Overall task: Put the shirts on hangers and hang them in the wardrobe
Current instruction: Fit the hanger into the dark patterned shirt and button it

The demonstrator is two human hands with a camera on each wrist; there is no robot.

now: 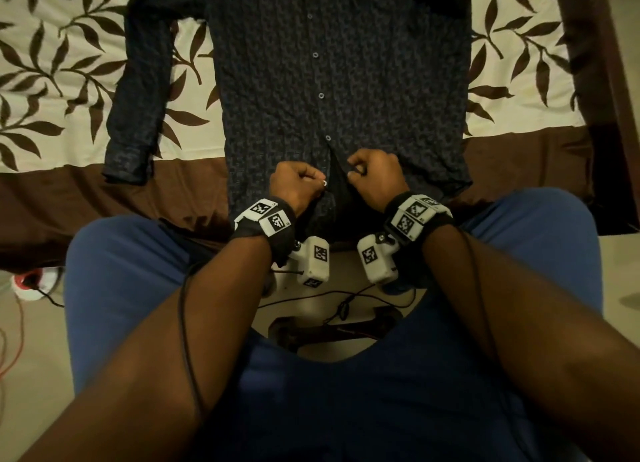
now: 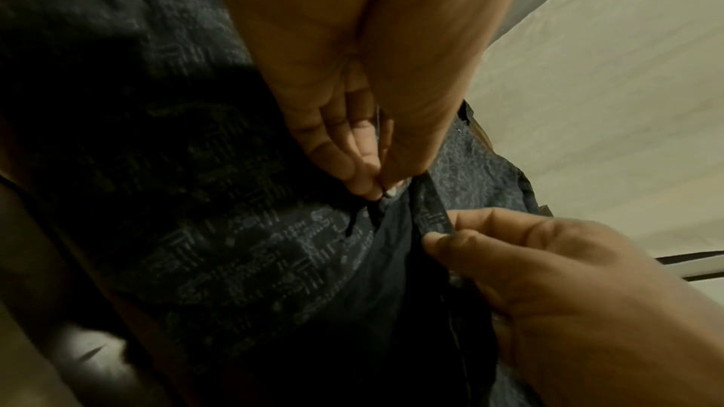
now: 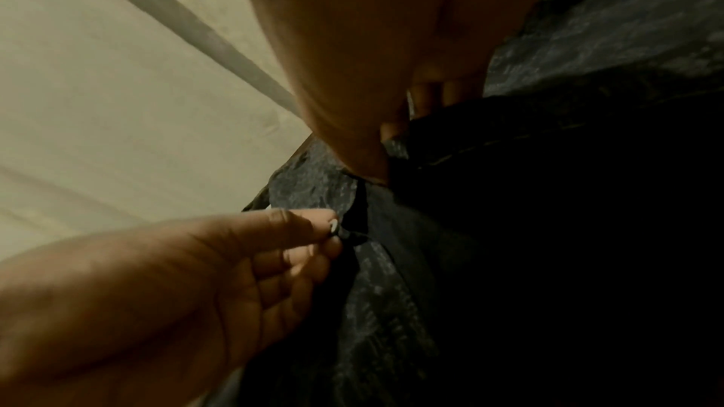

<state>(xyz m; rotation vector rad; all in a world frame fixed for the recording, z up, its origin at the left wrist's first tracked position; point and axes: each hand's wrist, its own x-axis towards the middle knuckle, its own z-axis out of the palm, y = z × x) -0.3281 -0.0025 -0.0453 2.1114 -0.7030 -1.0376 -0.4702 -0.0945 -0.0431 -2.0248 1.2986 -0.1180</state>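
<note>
A dark patterned button-up shirt (image 1: 346,63) lies front up on the bed, collar far from me, its left sleeve spread out. The buttons above are fastened and the placket gapes open at the bottom hem. My left hand (image 1: 320,182) pinches a small white button (image 2: 390,194) on the left placket edge. My right hand (image 1: 355,171) pinches the opposite placket strip (image 2: 433,215) between thumb and forefinger. The two hands sit a short gap apart. No hanger or wardrobe is in view.
The bed carries a cream sheet with brown leaves (image 1: 52,63) and a brown band (image 1: 69,191) along its near edge. A dark wooden bed frame (image 1: 616,98) runs down the right. Cables (image 1: 339,302) and a red-and-white object (image 1: 27,281) lie on the floor.
</note>
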